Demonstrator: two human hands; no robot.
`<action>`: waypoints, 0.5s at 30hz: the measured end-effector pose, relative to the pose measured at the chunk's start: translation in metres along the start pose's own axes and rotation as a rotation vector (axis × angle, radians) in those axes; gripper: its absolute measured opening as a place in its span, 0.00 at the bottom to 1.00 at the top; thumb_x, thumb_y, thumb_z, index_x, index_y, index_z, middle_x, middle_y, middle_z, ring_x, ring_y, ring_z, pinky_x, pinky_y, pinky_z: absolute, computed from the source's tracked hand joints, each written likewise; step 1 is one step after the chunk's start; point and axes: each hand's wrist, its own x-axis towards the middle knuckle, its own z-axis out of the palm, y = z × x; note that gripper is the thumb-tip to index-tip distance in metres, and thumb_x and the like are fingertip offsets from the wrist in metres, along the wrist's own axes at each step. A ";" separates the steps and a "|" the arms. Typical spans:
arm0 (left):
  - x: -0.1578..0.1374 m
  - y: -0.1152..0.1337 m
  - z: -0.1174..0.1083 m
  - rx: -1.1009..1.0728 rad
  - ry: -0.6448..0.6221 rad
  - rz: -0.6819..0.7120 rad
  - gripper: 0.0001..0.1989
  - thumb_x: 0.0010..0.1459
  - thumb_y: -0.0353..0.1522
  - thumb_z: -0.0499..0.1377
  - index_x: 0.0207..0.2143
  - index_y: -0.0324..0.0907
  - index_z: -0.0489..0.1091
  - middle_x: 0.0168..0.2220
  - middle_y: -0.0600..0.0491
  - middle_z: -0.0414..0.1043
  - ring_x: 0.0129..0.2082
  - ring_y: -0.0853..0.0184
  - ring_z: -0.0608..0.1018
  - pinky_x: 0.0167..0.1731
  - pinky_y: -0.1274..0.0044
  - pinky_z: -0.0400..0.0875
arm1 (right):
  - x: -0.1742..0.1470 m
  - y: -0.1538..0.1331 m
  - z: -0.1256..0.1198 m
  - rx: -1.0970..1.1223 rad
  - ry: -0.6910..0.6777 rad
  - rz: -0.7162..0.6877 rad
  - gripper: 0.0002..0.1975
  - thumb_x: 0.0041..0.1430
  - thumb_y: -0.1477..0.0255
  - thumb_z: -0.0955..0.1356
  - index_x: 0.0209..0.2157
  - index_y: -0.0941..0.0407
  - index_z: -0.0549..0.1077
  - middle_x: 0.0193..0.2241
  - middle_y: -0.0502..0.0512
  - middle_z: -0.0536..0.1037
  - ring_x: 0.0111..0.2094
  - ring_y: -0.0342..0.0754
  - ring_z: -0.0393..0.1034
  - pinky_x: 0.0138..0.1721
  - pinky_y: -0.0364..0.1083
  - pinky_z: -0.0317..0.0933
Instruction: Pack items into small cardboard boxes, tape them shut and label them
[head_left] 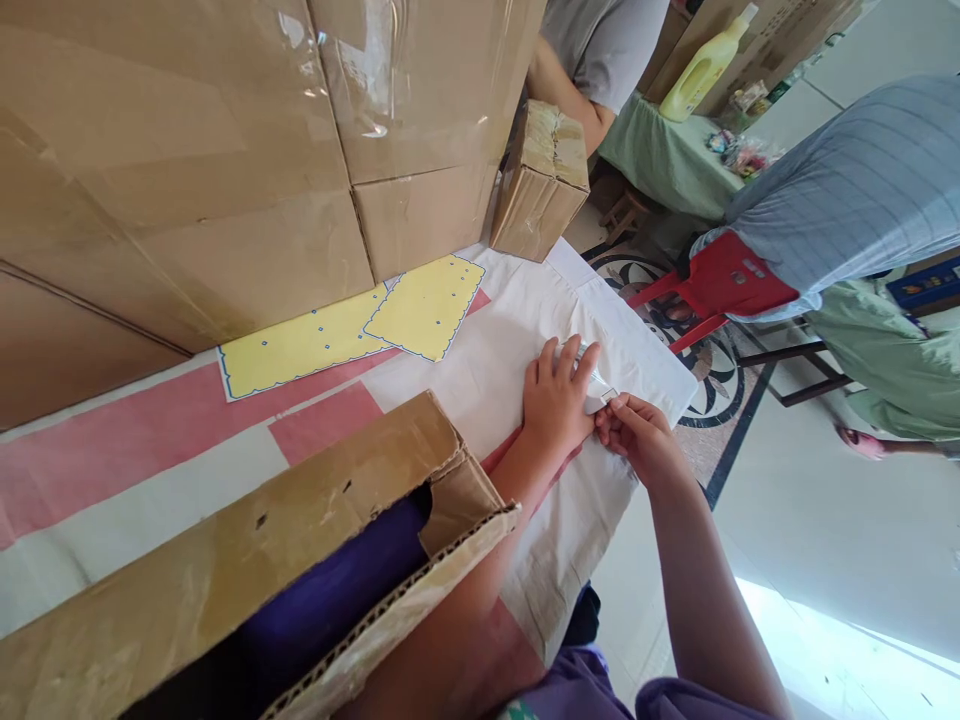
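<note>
A small white object with a shiny, clear-looking part lies at the cloth-covered table's right end; its exact kind is hard to make out. Over it curves my left hand, fingers somewhat apart and gripping it from above, hiding much of it. My right hand is closed in a pinch at the object's near right end, close to the left thumb side. Left of my hands, two yellow paper sheets with blue scalloped borders overlap on the table.
Large taped cartons wall off the table's far side, with a smaller box at their right end. An open carton holding something purple stands beside my left forearm. Other people sit beyond, one on a red chair.
</note>
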 end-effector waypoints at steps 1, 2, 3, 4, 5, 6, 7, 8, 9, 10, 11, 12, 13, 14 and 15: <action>0.000 0.000 0.000 -0.001 -0.001 0.001 0.37 0.60 0.46 0.61 0.68 0.47 0.56 0.71 0.49 0.56 0.69 0.51 0.59 0.59 0.64 0.66 | 0.000 0.000 0.000 0.001 -0.002 0.004 0.20 0.51 0.54 0.77 0.27 0.54 0.72 0.24 0.52 0.76 0.21 0.42 0.64 0.17 0.42 0.46; 0.000 0.000 0.000 -0.001 -0.003 0.002 0.37 0.60 0.45 0.61 0.68 0.47 0.56 0.71 0.50 0.56 0.69 0.51 0.59 0.59 0.64 0.66 | -0.001 0.000 -0.001 0.002 -0.008 0.008 0.19 0.52 0.54 0.77 0.27 0.54 0.73 0.24 0.52 0.76 0.21 0.42 0.64 0.18 0.42 0.46; 0.000 0.000 -0.001 0.000 -0.004 0.003 0.37 0.60 0.45 0.61 0.68 0.47 0.56 0.71 0.50 0.56 0.69 0.51 0.59 0.59 0.64 0.66 | -0.001 0.000 -0.001 0.002 -0.013 0.011 0.19 0.52 0.54 0.77 0.27 0.54 0.73 0.24 0.52 0.76 0.21 0.42 0.63 0.18 0.42 0.46; 0.000 0.000 -0.001 0.002 -0.005 0.005 0.37 0.60 0.45 0.60 0.68 0.47 0.56 0.71 0.50 0.56 0.69 0.51 0.59 0.59 0.64 0.65 | -0.001 0.000 -0.001 0.001 -0.018 0.012 0.19 0.52 0.54 0.77 0.27 0.54 0.73 0.23 0.52 0.75 0.21 0.41 0.63 0.19 0.42 0.46; 0.000 0.000 -0.001 0.005 -0.008 0.005 0.36 0.61 0.45 0.60 0.68 0.47 0.56 0.71 0.50 0.56 0.69 0.51 0.59 0.59 0.64 0.65 | -0.001 0.000 -0.001 -0.001 -0.020 0.012 0.19 0.52 0.54 0.77 0.27 0.54 0.73 0.23 0.52 0.75 0.21 0.41 0.63 0.19 0.42 0.47; 0.000 0.000 -0.001 0.009 -0.010 0.005 0.36 0.61 0.46 0.59 0.68 0.47 0.56 0.71 0.50 0.56 0.69 0.51 0.59 0.59 0.64 0.65 | -0.002 0.000 -0.001 -0.004 -0.020 0.015 0.19 0.52 0.54 0.77 0.27 0.54 0.73 0.23 0.52 0.75 0.21 0.42 0.63 0.19 0.42 0.47; 0.000 0.000 -0.001 0.012 -0.012 0.005 0.36 0.61 0.46 0.59 0.68 0.47 0.56 0.71 0.50 0.56 0.69 0.51 0.59 0.59 0.64 0.65 | -0.002 -0.001 -0.001 -0.005 -0.015 0.019 0.19 0.51 0.54 0.77 0.26 0.54 0.73 0.23 0.52 0.75 0.21 0.42 0.63 0.19 0.42 0.47; 0.000 0.000 -0.001 0.014 -0.016 0.006 0.36 0.62 0.46 0.59 0.68 0.46 0.56 0.71 0.50 0.56 0.69 0.51 0.59 0.59 0.64 0.65 | -0.002 -0.001 0.000 -0.004 -0.008 0.024 0.20 0.51 0.54 0.77 0.26 0.54 0.73 0.23 0.52 0.75 0.21 0.42 0.63 0.20 0.42 0.48; 0.000 0.000 -0.001 0.014 -0.019 0.007 0.36 0.61 0.46 0.59 0.68 0.46 0.56 0.71 0.49 0.56 0.69 0.51 0.58 0.59 0.64 0.65 | -0.002 -0.002 0.000 -0.003 0.001 0.028 0.20 0.50 0.54 0.78 0.26 0.54 0.73 0.23 0.52 0.75 0.22 0.42 0.63 0.20 0.42 0.48; 0.000 0.000 -0.001 0.013 -0.021 0.007 0.37 0.61 0.46 0.59 0.69 0.46 0.55 0.71 0.49 0.56 0.70 0.51 0.58 0.59 0.64 0.65 | -0.003 -0.002 0.000 0.000 0.008 0.032 0.20 0.49 0.54 0.78 0.26 0.54 0.73 0.23 0.52 0.75 0.22 0.42 0.64 0.20 0.42 0.49; 0.000 0.000 -0.001 0.011 -0.023 0.005 0.37 0.61 0.46 0.59 0.69 0.46 0.56 0.71 0.50 0.56 0.70 0.51 0.58 0.60 0.63 0.65 | -0.003 -0.003 0.001 0.003 0.012 0.033 0.20 0.49 0.54 0.78 0.26 0.54 0.73 0.23 0.52 0.75 0.22 0.42 0.64 0.20 0.42 0.49; 0.000 0.000 -0.001 0.010 -0.023 0.003 0.37 0.61 0.47 0.60 0.69 0.46 0.56 0.71 0.50 0.56 0.70 0.50 0.58 0.60 0.63 0.65 | -0.003 -0.003 0.001 0.007 0.012 0.034 0.20 0.49 0.55 0.78 0.26 0.54 0.73 0.23 0.52 0.75 0.22 0.42 0.65 0.20 0.42 0.49; 0.000 0.001 -0.001 0.009 -0.023 0.000 0.37 0.61 0.47 0.60 0.69 0.46 0.56 0.71 0.50 0.56 0.70 0.50 0.58 0.60 0.63 0.65 | -0.003 -0.004 0.000 0.008 0.007 0.034 0.19 0.49 0.55 0.78 0.26 0.54 0.73 0.24 0.52 0.75 0.22 0.42 0.65 0.20 0.42 0.49; 0.000 0.001 -0.001 0.009 -0.021 -0.002 0.37 0.61 0.47 0.60 0.69 0.46 0.56 0.71 0.50 0.56 0.70 0.50 0.58 0.60 0.63 0.64 | -0.002 -0.004 0.000 0.009 -0.001 0.035 0.19 0.49 0.55 0.78 0.26 0.55 0.74 0.24 0.52 0.76 0.22 0.42 0.65 0.20 0.41 0.48; 0.000 0.001 -0.001 0.011 -0.018 -0.002 0.37 0.61 0.47 0.60 0.68 0.46 0.56 0.71 0.49 0.56 0.70 0.50 0.58 0.61 0.63 0.64 | -0.002 -0.003 -0.001 0.011 -0.010 0.036 0.19 0.50 0.55 0.78 0.26 0.55 0.74 0.24 0.52 0.76 0.22 0.42 0.65 0.19 0.41 0.48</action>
